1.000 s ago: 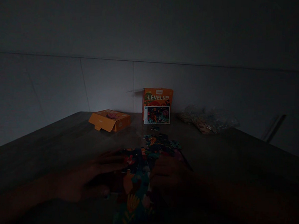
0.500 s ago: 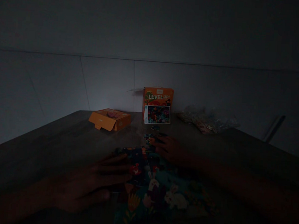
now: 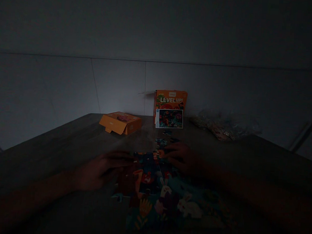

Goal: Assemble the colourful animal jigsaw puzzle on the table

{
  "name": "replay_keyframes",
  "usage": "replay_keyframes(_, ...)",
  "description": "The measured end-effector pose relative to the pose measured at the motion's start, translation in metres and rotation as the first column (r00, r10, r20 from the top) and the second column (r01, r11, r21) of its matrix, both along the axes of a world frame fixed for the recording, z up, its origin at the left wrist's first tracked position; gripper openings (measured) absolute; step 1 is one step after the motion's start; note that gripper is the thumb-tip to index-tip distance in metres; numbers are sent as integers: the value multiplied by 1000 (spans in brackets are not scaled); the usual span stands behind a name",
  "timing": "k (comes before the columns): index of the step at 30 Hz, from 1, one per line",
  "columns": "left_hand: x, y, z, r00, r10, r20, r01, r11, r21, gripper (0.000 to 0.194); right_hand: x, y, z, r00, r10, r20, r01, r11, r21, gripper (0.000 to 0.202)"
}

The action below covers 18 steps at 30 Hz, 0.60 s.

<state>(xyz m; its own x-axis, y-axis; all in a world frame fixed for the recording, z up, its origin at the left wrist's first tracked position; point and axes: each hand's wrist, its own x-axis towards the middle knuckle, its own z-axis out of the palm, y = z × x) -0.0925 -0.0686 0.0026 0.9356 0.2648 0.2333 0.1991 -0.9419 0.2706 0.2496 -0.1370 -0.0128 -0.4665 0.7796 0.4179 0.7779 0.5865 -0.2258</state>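
A partly joined puzzle (image 3: 165,194) with white rabbits, flowers and dark blue and red areas lies on the grey table in dim light. At its upper left edge rests my left hand (image 3: 98,170), fingers stretched towards the pieces. My right hand (image 3: 184,157) is over the puzzle's upper right, fingers spread, beside a few loose pieces (image 3: 161,142). No piece can be made out in either hand. Another loose piece (image 3: 167,133) lies farther back, before the picture card (image 3: 170,118).
The card leans on an upright orange box (image 3: 172,97) marked LEVEL UP!. Left of it an orange box (image 3: 121,122) lies with its flap open. Clear plastic bags (image 3: 223,127) lie at the back right. A pale wall stands behind the table (image 3: 73,137).
My left hand has drawn back to the left and up, uncovering the puzzle's left part. The whole view has shifted slightly, and my right hand stays near the loose pieces.
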Motion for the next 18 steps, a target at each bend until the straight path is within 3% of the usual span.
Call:
replay_keyframes(4, -1, 1, -1, 1000, -7, -5, 7, 1000, 0, 43, -1, -1, -1, 998, 53, -43, -52, 998, 26, 25)
replay_keyframes(10, 6, -3, 0, 998, 3, 55, -1, 999, -51, 40, 3, 9, -11, 991, -79, -108, 91, 990, 112, 28)
replay_keyframes(14, 7, 1, -1, 1000, 9, 8, -9, 997, -70, 43, 3, 12, -11, 996, 3, -88, 6, 994, 105, 18)
replay_keyframes(18, 19, 13, -2, 998, -10, -69, 5, 997, -75, 51, 0, 6, -5, 996, 79, -46, -76, 994, 75, 23)
